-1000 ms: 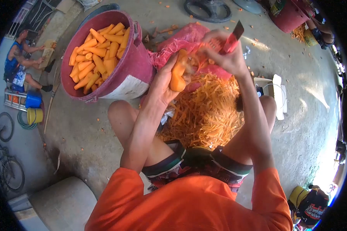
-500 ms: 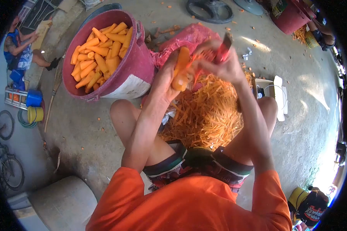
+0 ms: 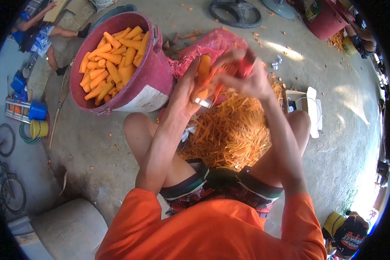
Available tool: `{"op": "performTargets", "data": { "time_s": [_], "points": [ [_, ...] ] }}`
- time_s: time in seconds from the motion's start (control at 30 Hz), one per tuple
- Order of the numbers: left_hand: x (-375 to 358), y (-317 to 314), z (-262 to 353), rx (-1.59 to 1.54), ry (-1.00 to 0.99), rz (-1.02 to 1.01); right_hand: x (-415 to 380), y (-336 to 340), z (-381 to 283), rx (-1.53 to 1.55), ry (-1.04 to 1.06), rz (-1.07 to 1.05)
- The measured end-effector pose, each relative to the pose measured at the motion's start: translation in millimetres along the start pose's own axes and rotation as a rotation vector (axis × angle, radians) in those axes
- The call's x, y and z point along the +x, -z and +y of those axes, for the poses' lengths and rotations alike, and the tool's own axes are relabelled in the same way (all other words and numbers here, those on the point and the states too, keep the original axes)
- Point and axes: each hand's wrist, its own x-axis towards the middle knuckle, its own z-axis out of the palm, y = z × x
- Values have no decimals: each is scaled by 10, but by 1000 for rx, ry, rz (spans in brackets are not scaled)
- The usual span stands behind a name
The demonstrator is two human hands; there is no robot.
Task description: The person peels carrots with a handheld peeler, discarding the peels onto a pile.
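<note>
My left hand [image 3: 187,89] is wrapped round a peeled-looking orange carrot [image 3: 204,68], held tilted above the heap. My right hand [image 3: 249,78], blurred by motion, grips a red-handled peeler [image 3: 246,64]. Its shiny metal end lies against the carrot's lower part, close to my left fingers. Thin orange strips hang between the two hands. Below them a large heap of carrot peelings [image 3: 232,130] lies between my legs. To the left stands a maroon tub [image 3: 160,65] filled with peeled carrots [image 3: 112,65].
A pink mesh sack [image 3: 212,43] lies behind my hands. An open white box [image 3: 307,104] stands right of the heap. Carrot bits dot the concrete floor [image 3: 130,173]. Another person [image 3: 43,37] sits far left, near buckets [image 3: 38,110]. A second maroon tub [image 3: 327,19] stands back right.
The peeler's metal end has moved down to the carrot's lower end, and my right hand has shifted slightly. The person at far left has raised an arm and leaned back.
</note>
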Motion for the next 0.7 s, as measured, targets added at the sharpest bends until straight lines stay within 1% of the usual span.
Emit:
{"op": "performTargets", "data": {
  "time_s": [0.03,0.07,0.1,0.13,0.17,0.2,0.27,0.3,0.33,0.4,0.43,0.47,0.53,0.57,0.6,0.67,0.7],
  "points": [
    [49,72,-1,-9,18,-10,-61,46,107,16,-167,101],
    [103,154,-7,-22,34,-24,-79,135,213,18,-172,103],
    [136,240,-1,-24,34,-24,-81,241,319,104,-230,203],
    [158,293,36,21,81,-114,-56,318,343,187,-285,302],
    [186,335,51,68,128,-205,-85,383,325,114,-300,287],
    [217,359,-9,68,128,-205,-111,390,339,113,-299,287],
    [227,259,-139,819,-242,136,-134,366,309,-27,-401,250],
    [246,244,-93,1018,-380,169,-189,408,266,-232,-368,194],
    [291,275,-38,1023,-374,163,-234,439,275,-233,-373,201],
    [362,363,83,946,-714,11,-320,485,302,-406,-524,-86],
    [321,313,131,849,-718,78,-365,458,281,-481,-572,-163],
    [324,363,159,854,-720,78,-415,405,295,-477,-570,-160],
    [341,478,206,708,-373,422,-550,218,394,-539,-511,-252],
    [332,474,195,516,-209,465,-564,73,417,-473,-418,-157],
    [319,471,152,519,-211,461,-580,3,447,-475,-417,-153],
    [329,545,15,230,1,223,-568,-83,431,-510,-535,-141],
    [327,600,-30,227,55,157,-553,-86,458,-554,-550,-179]
  ]
}}
